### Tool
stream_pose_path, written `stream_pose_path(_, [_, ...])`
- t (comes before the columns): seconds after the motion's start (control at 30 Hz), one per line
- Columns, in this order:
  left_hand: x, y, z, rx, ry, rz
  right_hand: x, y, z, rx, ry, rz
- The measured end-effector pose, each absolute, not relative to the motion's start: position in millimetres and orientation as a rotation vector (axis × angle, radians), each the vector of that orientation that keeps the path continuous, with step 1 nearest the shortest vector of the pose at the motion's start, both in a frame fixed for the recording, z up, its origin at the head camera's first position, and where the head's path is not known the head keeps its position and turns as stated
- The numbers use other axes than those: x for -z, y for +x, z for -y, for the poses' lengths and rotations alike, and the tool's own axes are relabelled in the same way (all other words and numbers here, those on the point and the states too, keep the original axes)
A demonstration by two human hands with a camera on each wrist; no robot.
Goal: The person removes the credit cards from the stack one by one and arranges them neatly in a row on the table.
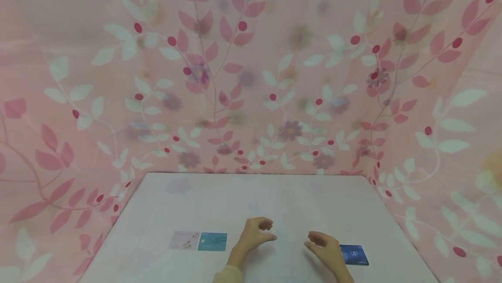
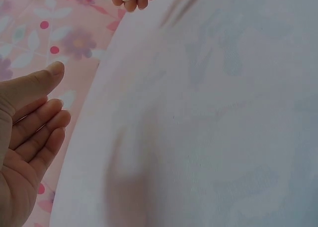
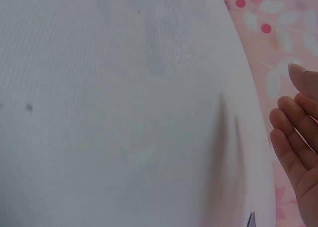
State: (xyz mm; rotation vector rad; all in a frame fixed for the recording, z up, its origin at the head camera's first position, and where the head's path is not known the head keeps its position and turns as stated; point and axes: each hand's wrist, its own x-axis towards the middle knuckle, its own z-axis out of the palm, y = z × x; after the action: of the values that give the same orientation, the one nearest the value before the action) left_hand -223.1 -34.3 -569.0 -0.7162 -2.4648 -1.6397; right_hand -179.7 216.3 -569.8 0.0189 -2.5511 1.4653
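Blue and shiny, one card (image 1: pixel 357 255) lies on the white table (image 1: pixel 259 189), just beside the right hand (image 1: pixel 326 249), which hides its left end. Out past the left hand (image 1: pixel 251 236), a teal VIP card (image 1: pixel 211 242) lies next to a pale flower card (image 1: pixel 182 239). Both hands are up over the table, apart, with empty fingers softly bent and a wide gap to each thumb. Pink leafy cloth (image 1: pixel 251 78) hangs behind.

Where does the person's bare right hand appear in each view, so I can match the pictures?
Head: bare right hand, lower right of centre.
Left wrist: only its fingers, top edge, left of centre.
Right wrist: at the right edge, partly cut off.
Shared landmark: the white, flat tabletop.
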Motion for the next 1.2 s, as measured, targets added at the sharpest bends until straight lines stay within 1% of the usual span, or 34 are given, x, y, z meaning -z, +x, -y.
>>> stream_pose_path(0.3, [563, -223, 13, 1.661, -0.762, 2.475, 574, -175, -240, -1.368, -0.036, 2.588])
stream_pose_path(0.5, [566, -225, 1, 1.684, -0.75, 2.499, 580, -174, -254, -1.292, -0.066, 2.621])
stream_pose_path(0.73, [569, -222, -16, 1.705, -0.755, 2.552, 584, -169, -275, -1.122, 0.011, 2.605])
stream_pose_path(1.2, [570, -217, -56, 1.65, -0.882, 2.604, 585, -171, -328, -0.946, -0.086, 2.91])
